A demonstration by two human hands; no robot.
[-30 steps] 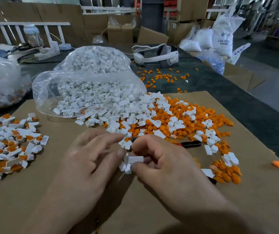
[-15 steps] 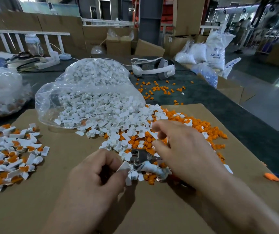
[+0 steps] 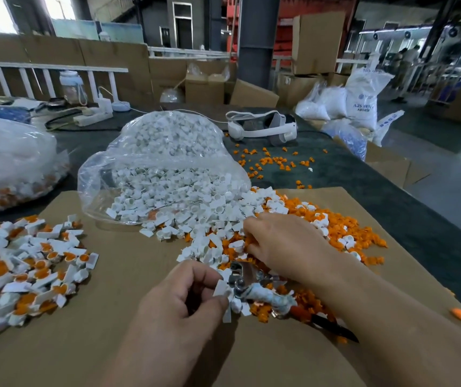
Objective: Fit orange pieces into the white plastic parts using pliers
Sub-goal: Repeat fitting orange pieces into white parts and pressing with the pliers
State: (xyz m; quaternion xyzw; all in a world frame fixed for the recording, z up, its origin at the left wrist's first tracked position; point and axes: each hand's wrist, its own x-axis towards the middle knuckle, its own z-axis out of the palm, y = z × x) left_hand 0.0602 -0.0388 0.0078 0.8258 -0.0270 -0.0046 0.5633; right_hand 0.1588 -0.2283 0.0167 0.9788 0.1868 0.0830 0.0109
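Orange pieces (image 3: 335,227) lie loose on the cardboard sheet (image 3: 128,275), mixed with white parts (image 3: 223,208) spilling from the open bag (image 3: 162,174). Left hand (image 3: 184,305) pinches one white part (image 3: 221,289) by its edge between thumb and forefinger. Right hand (image 3: 287,247) is down in the heap, fingertips among the pieces; can't tell if it has an orange one or nothing. Hands are apart, with the pliers (image 3: 254,289) flat on the sheet between them, unheld and half buried in loose parts. Assembled pile (image 3: 28,263) is well off to the left. Risks as I read it: heap is mixed, so a blind grab likely brings a white part or several pieces at once. Edge pinch on the white part is thin, so a bump from the other hand could spin it or drop it back into the heap. Lifting the pliers from under that clutter would probably scatter pieces off the sheet. An orange piece seated crooked before the squeeze may jam or crack the part
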